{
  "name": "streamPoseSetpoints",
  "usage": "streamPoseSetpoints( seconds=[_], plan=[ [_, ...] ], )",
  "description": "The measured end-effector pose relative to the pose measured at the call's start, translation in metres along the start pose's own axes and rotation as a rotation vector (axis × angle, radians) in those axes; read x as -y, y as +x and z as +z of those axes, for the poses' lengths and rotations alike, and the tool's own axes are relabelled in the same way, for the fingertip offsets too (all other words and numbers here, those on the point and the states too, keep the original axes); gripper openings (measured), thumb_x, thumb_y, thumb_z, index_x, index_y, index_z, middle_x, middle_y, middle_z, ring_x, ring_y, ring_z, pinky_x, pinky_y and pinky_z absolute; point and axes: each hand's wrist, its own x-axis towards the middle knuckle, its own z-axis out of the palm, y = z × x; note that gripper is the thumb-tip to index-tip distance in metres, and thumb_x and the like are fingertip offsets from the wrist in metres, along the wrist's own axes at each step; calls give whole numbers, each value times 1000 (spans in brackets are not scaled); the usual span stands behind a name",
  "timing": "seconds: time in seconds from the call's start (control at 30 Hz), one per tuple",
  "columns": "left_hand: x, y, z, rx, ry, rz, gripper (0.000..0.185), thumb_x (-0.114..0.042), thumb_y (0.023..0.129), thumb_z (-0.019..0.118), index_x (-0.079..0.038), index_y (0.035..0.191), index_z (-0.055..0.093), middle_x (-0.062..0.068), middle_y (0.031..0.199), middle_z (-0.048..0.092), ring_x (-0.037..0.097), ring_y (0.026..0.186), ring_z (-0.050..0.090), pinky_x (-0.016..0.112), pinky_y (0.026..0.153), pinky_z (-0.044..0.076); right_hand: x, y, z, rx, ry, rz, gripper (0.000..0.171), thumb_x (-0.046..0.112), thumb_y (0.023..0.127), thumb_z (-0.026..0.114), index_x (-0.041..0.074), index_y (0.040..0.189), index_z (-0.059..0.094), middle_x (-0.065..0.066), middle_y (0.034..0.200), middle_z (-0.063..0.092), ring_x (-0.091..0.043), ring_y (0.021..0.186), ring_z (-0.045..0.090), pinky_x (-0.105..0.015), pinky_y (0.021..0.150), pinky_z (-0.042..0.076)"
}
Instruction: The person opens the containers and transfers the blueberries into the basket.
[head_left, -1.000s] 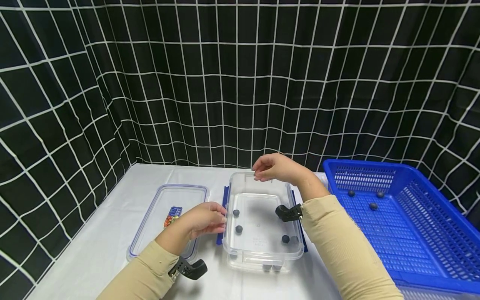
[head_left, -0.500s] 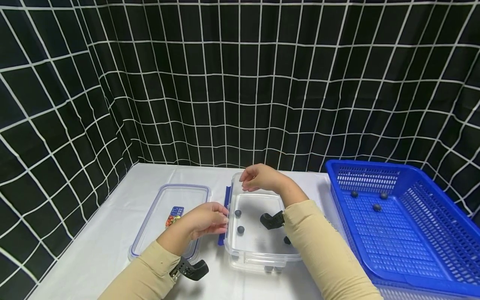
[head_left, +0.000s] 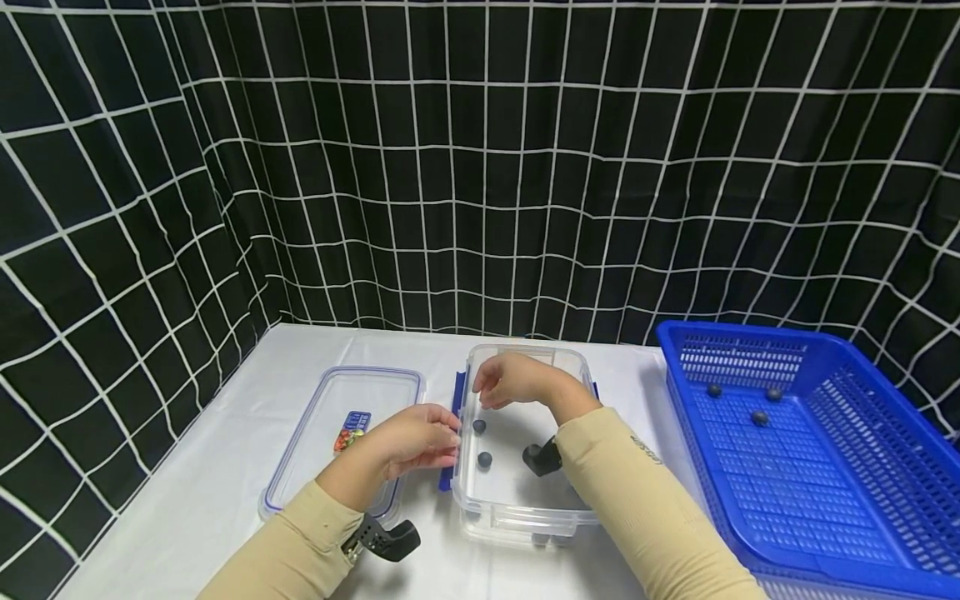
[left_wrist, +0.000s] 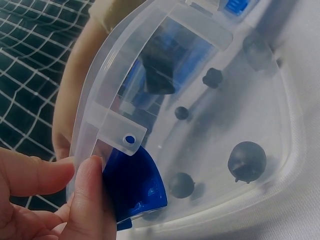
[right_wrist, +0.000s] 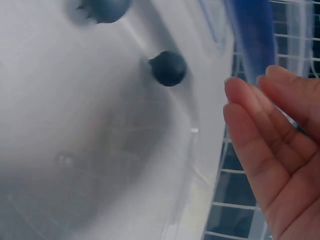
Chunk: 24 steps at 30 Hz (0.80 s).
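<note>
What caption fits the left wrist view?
Left hand pinches the blue latch of a clear container holding blueberries.

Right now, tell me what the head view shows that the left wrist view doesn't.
Only the head view shows the blue basket, the lid lying on the table, and the right hand over the container. Only the left wrist view shows the left hand's fingertips pinching the blue latch. Both show the clear container with dark berries inside.
</note>
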Motion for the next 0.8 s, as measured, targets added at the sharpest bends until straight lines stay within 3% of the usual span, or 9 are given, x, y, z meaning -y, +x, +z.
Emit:
streamPoseSetpoints(
  seconds=[0.47,0.8],
  plan=[
    [-1,-1,1,-4,4,7,24,1,85,55,7,107,50,11,87,56,16,71,61,26,71,58,-11,-1,11,123,-78,79,21,-9,74,61,-2,93,61,-8,79,59,-14,69,55,-24,67,55],
    [-2,-2,2,-5,12,-4,23,1,85,55,6,107,51,12,88,56,16,70,61,26,69,58,-10,-1,17,169,-109,121,29,-2,75,68,3,103,61,-5,89,63,-15,78,60,-27,76,55]
  ],
)
